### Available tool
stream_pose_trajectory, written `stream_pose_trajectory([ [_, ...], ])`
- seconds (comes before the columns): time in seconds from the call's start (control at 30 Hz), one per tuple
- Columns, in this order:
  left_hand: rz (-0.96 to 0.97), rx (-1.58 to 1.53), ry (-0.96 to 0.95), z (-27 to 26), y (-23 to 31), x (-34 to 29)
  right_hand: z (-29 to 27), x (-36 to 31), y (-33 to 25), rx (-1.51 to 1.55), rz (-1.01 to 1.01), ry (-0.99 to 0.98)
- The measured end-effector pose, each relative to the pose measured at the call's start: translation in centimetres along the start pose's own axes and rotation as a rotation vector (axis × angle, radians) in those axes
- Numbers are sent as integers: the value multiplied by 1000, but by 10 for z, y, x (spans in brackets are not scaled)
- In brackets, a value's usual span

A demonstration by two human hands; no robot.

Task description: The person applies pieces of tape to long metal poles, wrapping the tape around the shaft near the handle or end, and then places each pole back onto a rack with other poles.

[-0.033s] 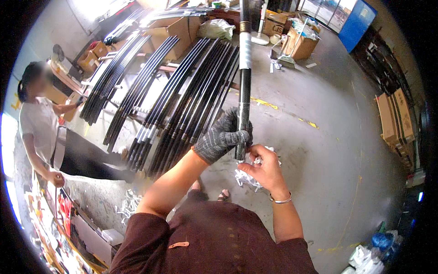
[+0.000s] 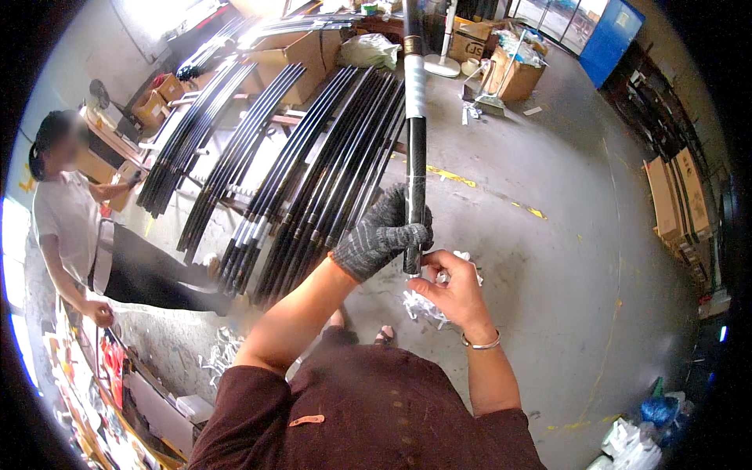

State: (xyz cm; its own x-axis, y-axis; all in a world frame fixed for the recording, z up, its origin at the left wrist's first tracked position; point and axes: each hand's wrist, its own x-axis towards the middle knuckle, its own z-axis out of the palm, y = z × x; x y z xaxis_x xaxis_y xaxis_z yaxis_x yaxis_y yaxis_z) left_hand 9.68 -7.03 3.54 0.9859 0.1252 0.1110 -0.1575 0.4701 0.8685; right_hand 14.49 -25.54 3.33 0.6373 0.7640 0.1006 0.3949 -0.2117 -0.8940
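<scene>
A long glossy black pole stands nearly upright in front of me, with a pale wrapped band on its upper part and its top out of view. My left hand, in a dark grey knit glove, is closed around it near the lower end. Bare and wearing a bangle on the wrist, my right hand has thumb and fingers curled at the pole's bottom end. Whether a thin strip is pinched there cannot be made out. White shreds show behind that hand.
Rows of black poles lie on racks to the left. A person in a white shirt stands beside them. Cartons lean at the right, and another box sits far back. Plastic bags lie at the lower right.
The upper part of the pole has tipped slightly left. Both hands keep nearly the same place and grip.
</scene>
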Motion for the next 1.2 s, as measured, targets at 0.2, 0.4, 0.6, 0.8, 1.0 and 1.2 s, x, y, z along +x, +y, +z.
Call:
stream_pose_trajectory([
  [0.2,-103,-315,-4,14,4,7,-3,-8,2,29,-51,104],
  [0.4,-50,-304,80,14,-2,9,-11,1,-18,-224,-145,182],
  [0.6,2,-55,168,12,-6,9,3,10,-11,-570,-188,210],
  [0.8,74,139,183,-1,-8,4,9,17,-14,-576,-299,191],
  [1.0,104,88,202,2,8,2,18,9,-10,-48,-177,218],
  [1.2,97,174,217,-12,-1,-6,34,29,0,-225,-255,203],
])
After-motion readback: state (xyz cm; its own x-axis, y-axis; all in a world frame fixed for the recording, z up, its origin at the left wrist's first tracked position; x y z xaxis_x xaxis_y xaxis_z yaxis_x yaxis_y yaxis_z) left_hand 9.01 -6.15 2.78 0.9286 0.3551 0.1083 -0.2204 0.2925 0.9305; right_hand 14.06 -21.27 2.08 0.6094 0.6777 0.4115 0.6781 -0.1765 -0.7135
